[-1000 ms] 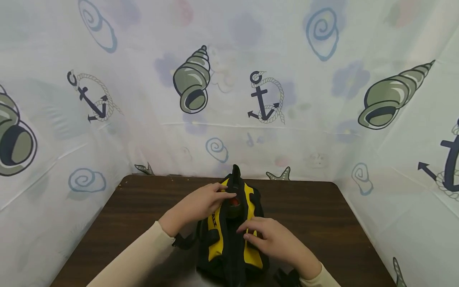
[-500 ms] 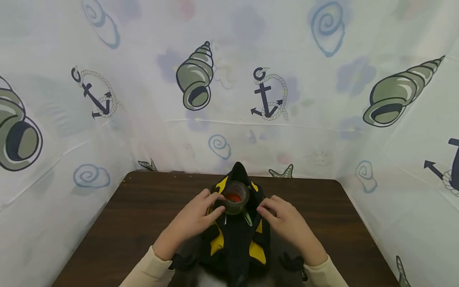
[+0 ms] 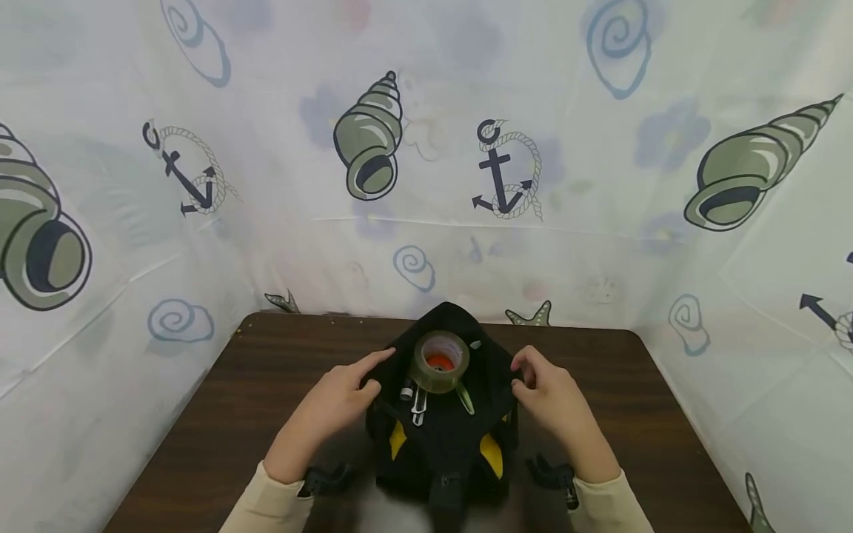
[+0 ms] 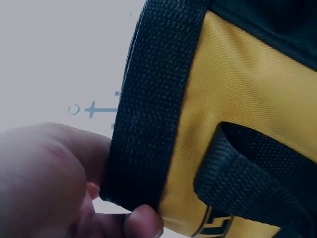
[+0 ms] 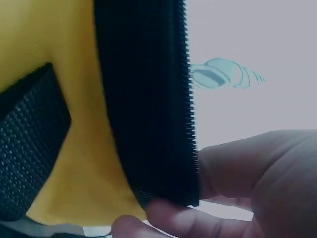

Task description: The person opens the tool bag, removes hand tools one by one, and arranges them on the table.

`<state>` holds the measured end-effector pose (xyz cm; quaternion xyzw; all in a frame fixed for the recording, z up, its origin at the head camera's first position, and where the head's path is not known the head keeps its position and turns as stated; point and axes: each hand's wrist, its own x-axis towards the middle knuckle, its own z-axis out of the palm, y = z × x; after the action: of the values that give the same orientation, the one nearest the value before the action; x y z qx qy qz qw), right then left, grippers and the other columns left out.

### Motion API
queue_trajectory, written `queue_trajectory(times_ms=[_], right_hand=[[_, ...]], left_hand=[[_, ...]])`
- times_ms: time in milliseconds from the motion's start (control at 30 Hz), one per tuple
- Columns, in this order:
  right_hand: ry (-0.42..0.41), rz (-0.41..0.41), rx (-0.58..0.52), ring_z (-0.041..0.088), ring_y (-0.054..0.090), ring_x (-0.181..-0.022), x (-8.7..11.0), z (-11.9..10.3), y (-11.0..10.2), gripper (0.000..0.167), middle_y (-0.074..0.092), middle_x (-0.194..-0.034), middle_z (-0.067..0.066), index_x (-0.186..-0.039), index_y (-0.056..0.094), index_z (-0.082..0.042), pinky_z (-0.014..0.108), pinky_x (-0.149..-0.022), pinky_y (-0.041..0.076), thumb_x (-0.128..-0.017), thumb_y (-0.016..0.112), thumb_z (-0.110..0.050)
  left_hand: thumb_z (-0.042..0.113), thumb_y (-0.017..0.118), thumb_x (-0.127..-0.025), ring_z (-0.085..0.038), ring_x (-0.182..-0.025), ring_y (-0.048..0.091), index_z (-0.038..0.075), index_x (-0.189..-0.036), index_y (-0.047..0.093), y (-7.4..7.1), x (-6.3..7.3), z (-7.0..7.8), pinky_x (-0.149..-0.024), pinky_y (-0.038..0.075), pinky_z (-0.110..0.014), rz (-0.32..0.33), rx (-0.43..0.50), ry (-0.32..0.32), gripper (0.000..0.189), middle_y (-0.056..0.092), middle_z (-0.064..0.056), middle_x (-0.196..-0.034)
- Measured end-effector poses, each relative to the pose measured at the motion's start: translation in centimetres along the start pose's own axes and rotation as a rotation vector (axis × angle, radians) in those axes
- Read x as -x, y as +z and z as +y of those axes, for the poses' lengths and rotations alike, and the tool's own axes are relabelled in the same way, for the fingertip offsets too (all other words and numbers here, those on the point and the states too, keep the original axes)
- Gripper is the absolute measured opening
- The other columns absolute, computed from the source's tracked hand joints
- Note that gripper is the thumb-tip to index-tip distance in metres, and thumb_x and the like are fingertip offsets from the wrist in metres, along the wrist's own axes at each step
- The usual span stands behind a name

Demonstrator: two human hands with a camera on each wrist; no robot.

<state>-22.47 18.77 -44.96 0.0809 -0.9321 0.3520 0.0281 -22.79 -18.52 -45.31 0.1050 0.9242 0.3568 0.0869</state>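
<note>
A black-and-yellow bag (image 3: 436, 437) stands upright on the table (image 3: 593, 385), near its midline, with its mouth spread wide. Clock hours run from the bag's middle, twelve pointing to the far wall. A roll of clear tape (image 3: 435, 380) sits in the mouth at twelve, with something orange showing through its core. Around the roll lie small items: a dark cylinder (image 3: 406, 390) with a pale band at eight, a silver item (image 3: 418, 409) at seven, a green item (image 3: 465, 400) at five and a pale piece (image 3: 475, 345) at two. The last four are too small to identify.

At nine o'clock the left hand (image 3: 336, 403) pinches the bag's rim between thumb and fingers; the left wrist view shows a black woven strap loop (image 4: 233, 173) on the yellow side panel (image 4: 218, 89). At three the right hand (image 3: 553, 400) pinches the opposite rim, its zipper teeth (image 5: 191, 104) facing outward in the right wrist view. Cream sleeves (image 3: 266, 500) reach in from about seven and five.

Beyond the table hangs a white cloth (image 3: 440, 44) printed with an anchor at half past twelve, a starfish at half past one and large shells near two and ten.
</note>
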Motion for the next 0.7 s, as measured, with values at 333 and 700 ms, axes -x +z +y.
queue_trajectory(times_ms=[333, 700], right_hand=[[0.099, 0.048, -0.114, 0.028, 0.072, -0.067, -0.6, 1.6, -1.9, 0.022, 0.061, -0.091, 0.008, -0.128, 0.065, -0.017, 0.035, -0.062, 0.061, -0.107, 0.063, -0.014], [0.139, 0.107, -0.145, 0.020, 0.073, -0.065, -0.6, 2.9, -2.0, 0.023, 0.061, -0.093, 0.010, -0.129, 0.068, -0.015, 0.037, -0.065, 0.065, -0.107, 0.061, -0.012]], left_hand=[[0.024, 0.048, -0.112, -0.015, -0.046, 0.025, 0.048, -0.167, 0.039, -1.6, -0.4, -1.4, -0.046, 0.030, -0.030, 0.028, 0.027, -0.026, 0.060, 0.035, 0.004, -0.056], [0.021, 0.044, -0.112, -0.016, -0.047, 0.027, 0.046, -0.167, 0.041, -2.2, -0.4, -3.1, -0.047, 0.035, -0.031, 0.064, 0.051, -0.044, 0.061, 0.037, 0.004, -0.057]])
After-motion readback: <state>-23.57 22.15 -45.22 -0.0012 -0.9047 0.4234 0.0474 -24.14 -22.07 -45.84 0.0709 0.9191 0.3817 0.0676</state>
